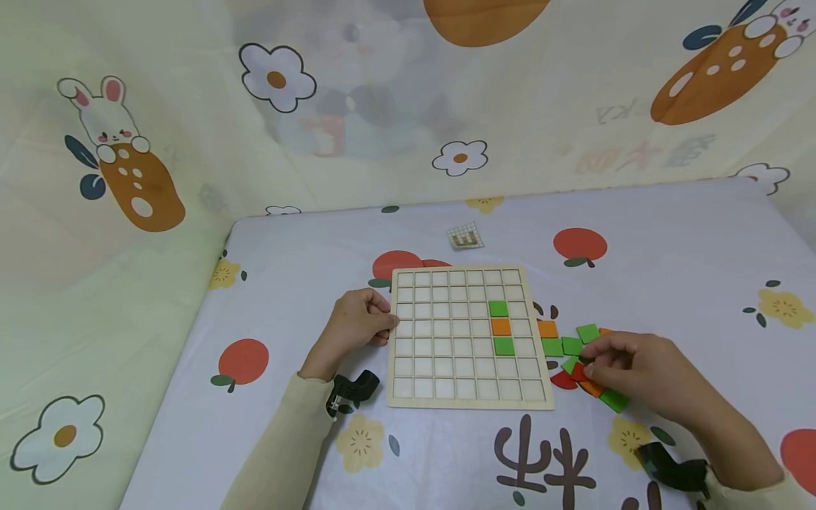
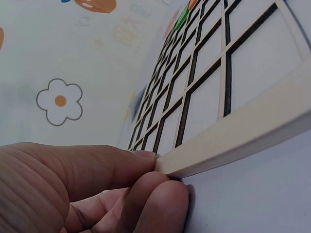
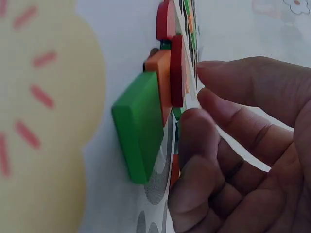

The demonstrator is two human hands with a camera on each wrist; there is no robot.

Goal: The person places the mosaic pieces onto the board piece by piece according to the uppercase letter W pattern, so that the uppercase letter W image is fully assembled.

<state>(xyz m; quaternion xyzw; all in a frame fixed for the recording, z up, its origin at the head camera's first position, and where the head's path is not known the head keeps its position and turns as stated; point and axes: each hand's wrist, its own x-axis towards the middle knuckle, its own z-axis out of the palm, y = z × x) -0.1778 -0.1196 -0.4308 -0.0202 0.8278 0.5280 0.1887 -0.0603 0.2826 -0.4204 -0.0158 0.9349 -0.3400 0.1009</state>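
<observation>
A light wooden grid board (image 1: 470, 409) lies on the table, with a green tile (image 1: 498, 309), an orange tile (image 1: 501, 326) and a second green tile (image 1: 503, 346) stacked in one column. My left hand (image 1: 357, 322) pinches the board's left edge, thumb on top and fingers against the side and underneath. Right of the board my right hand (image 1: 644, 368) hovers over a loose pile of tiles. In the right wrist view its thumb and fingertips are apart with nothing visible between them, close to a red piece (image 3: 178, 70), an orange tile (image 3: 159, 70) and a green tile (image 3: 138, 126).
Behind the board lies a small printed grid card (image 1: 465, 236). Several green tiles (image 1: 552, 347) and an orange tile (image 1: 547, 329) sit against the board's right side. A patterned cloth (image 1: 287, 269) covers the table, and a printed curtain (image 1: 376, 163) hangs behind it.
</observation>
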